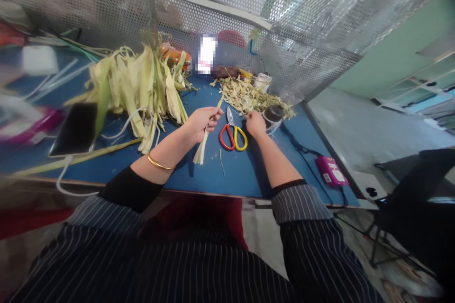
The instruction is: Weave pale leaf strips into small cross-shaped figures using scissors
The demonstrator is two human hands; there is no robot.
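Left hand (202,124) pinching husk strips (201,151), right hand (256,125) by scrap pile (245,94).
Strips are over the blue table (236,180), left of the scissors (231,124), fanned ends toward the near edge. Right hand is curled just beside the dark spool (274,112); can't tell if it's gripping anything.

I can't tell if right hand (255,125) grips anything | magenta packet (42,127), perhaps, blurred | black chair (421,199) cut off
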